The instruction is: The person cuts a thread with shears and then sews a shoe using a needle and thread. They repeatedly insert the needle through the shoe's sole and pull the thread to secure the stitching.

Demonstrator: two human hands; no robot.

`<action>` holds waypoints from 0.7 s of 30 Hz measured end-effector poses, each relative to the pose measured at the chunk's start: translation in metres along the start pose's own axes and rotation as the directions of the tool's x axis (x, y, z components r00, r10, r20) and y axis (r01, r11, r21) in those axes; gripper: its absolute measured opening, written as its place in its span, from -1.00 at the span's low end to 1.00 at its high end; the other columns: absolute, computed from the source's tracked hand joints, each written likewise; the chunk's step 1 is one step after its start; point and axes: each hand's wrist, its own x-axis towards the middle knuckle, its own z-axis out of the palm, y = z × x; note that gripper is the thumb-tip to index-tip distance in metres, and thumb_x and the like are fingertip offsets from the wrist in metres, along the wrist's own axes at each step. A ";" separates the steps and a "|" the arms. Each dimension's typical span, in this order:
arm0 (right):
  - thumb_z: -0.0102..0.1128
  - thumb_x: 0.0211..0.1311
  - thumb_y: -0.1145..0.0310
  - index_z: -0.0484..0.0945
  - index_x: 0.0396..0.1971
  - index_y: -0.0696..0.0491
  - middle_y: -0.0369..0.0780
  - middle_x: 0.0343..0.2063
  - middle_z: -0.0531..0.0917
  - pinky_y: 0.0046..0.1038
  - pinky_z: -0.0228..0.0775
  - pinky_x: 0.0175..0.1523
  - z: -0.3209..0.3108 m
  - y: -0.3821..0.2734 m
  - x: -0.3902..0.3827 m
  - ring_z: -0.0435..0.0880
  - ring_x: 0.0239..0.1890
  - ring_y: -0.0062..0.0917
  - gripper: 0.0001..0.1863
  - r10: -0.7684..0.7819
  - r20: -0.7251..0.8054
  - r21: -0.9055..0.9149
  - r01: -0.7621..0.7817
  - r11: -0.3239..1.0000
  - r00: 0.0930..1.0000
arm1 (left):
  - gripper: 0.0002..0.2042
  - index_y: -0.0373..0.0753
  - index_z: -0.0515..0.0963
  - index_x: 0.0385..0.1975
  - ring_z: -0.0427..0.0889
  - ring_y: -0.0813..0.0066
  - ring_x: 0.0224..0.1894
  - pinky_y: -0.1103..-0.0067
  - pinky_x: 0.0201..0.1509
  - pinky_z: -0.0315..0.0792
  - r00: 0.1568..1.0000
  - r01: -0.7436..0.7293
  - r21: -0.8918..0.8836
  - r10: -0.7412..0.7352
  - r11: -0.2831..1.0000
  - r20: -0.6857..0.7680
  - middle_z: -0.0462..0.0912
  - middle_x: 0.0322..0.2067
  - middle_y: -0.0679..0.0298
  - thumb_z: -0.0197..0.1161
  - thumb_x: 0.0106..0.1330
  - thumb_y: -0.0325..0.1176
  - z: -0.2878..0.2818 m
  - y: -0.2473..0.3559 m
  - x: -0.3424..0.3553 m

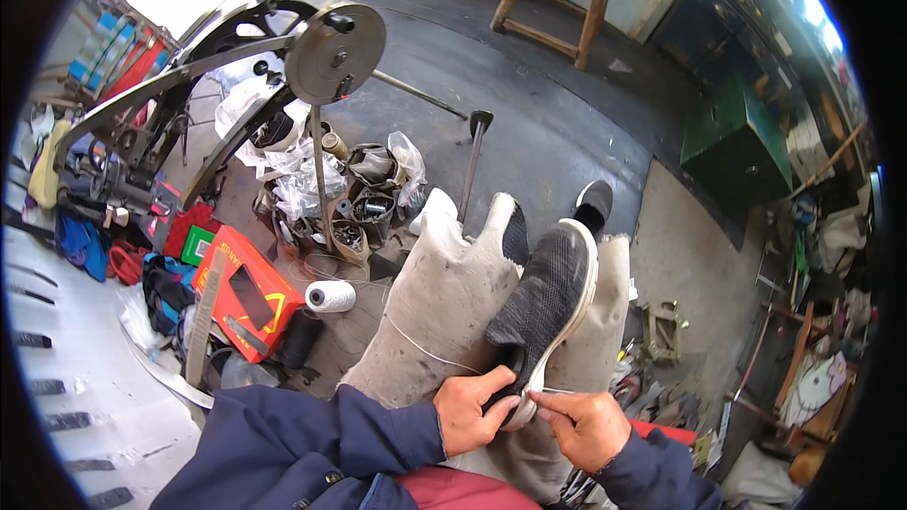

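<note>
Dark floor [425, 52] surrounds the apron [420, 316] propping the shoe [548, 288], pinched at its back by the left hand [472, 406], apparently for steadiness, near the half-curled right hand [588, 427], whose hold is unclear.

A green box [735, 140] was seen at right, a blue-topped wooden stool [596, 6] farther back; at left, a metal machine [227, 54] was fitted with a round wheel [321, 59].

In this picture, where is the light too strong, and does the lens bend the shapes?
Head view: glare whitens the upper left, beyond the metal wheel, and a strip at upper right; head view again: shapes bend toward the black rounded border, while the held black shoe looks fairly sharp.
</note>
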 end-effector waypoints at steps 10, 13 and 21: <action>0.31 0.32 0.55 0.75 -0.12 0.20 -0.09 -0.45 0.79 -0.48 0.57 -0.32 0.016 0.003 0.006 0.78 -0.46 -0.49 -0.82 -0.162 -0.126 -0.210 0.133 0.969 0.979 | -0.76 -0.23 0.55 -0.04 0.72 -0.09 -0.35 0.30 -0.31 0.57 0.999 -0.040 -0.041 0.039 0.998 -0.016 0.67 -0.42 -0.07 0.36 0.34 -0.40 0.004 -0.005 -0.002; 0.35 0.30 0.54 0.76 -0.17 0.19 -0.12 -0.55 0.76 -0.49 0.57 -0.36 0.015 0.005 0.010 0.78 -0.52 -0.49 -0.85 -0.072 -0.114 -0.121 0.058 0.991 0.991 | -0.73 -0.24 0.55 -0.01 0.72 -0.07 -0.36 0.31 -0.30 0.56 1.000 0.007 -0.020 -0.007 1.000 -0.013 0.67 -0.41 -0.06 0.37 0.34 -0.38 0.004 -0.005 -0.003; 0.39 0.27 0.58 0.75 -0.25 0.20 -0.21 -0.57 0.75 -0.57 0.51 -0.41 0.017 0.027 0.005 0.71 -0.55 -0.65 -0.91 -0.145 -0.165 0.073 0.158 0.985 0.976 | -0.64 -0.39 0.51 0.08 0.72 -0.13 -0.22 0.28 -0.18 0.56 0.995 0.018 -0.056 -0.012 0.998 0.103 0.69 -0.25 -0.15 0.33 0.43 -0.29 -0.003 -0.003 -0.005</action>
